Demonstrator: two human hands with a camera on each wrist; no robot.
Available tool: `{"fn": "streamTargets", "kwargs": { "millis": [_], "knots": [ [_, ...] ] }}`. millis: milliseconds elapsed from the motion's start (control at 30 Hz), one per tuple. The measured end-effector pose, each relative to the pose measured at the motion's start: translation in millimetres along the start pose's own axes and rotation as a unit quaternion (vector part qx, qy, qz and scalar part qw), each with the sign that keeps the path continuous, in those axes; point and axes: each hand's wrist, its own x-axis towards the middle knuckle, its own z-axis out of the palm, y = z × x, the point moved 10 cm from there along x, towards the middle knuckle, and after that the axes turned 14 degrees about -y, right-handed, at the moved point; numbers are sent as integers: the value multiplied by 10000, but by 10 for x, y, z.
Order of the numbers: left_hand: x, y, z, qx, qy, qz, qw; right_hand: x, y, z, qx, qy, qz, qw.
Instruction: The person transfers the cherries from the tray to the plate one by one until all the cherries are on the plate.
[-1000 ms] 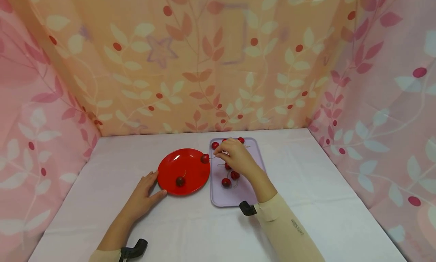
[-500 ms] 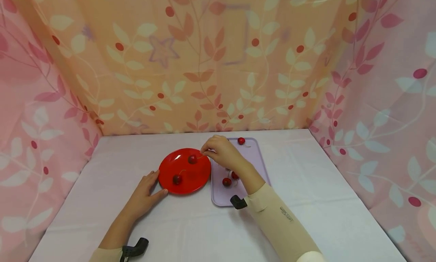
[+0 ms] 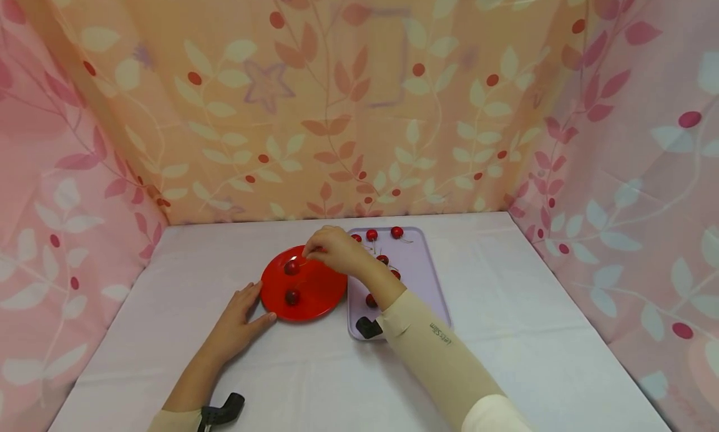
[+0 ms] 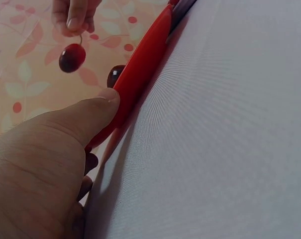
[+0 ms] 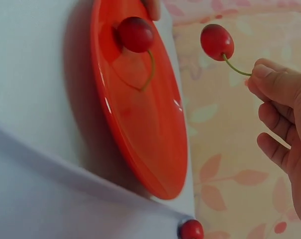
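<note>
My right hand [image 3: 336, 250] pinches the thin green stem of a red cherry [image 5: 217, 42] between thumb and fingertips. That cherry hangs above the red plate [image 3: 322, 291], apart from its surface in both wrist views. A second cherry [image 5: 136, 34] lies on the plate, its stem [image 5: 151, 72] curving over the red surface. At the plate's left edge rests my left hand [image 3: 238, 326], fingers spread and fairly straight. Its thumb [image 4: 108, 99] touches the near rim, while its other fingers are partly hidden in the left wrist view.
Right beside the plate lies a lilac tray [image 3: 418, 282] with several stemmed cherries, partly hidden by my right forearm. A white cloth [image 3: 505, 307] covers the table. Patterned fabric [image 3: 359, 107] hangs behind and at both sides.
Carrying the cherry by its stem, my right hand has moved left from over the tray to above the plate. The plate's other cherry has shifted slightly. My left hand stays put.
</note>
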Motion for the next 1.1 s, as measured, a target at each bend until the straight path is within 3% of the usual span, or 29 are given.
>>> {"fn": "streamTargets", "kwargs": {
  "millis": [367,633,1100],
  "knots": [
    [9,53,4,-37,-30,53,10000,215,32,307,22,-464,162,9988],
    [11,42,44,-26,-50,6,10000,219,137,583,278,-809,376,9956],
    [5,-27,18,18,-42,-84,10000,213,132,594,306,-668,633,9953]
  ]
}}
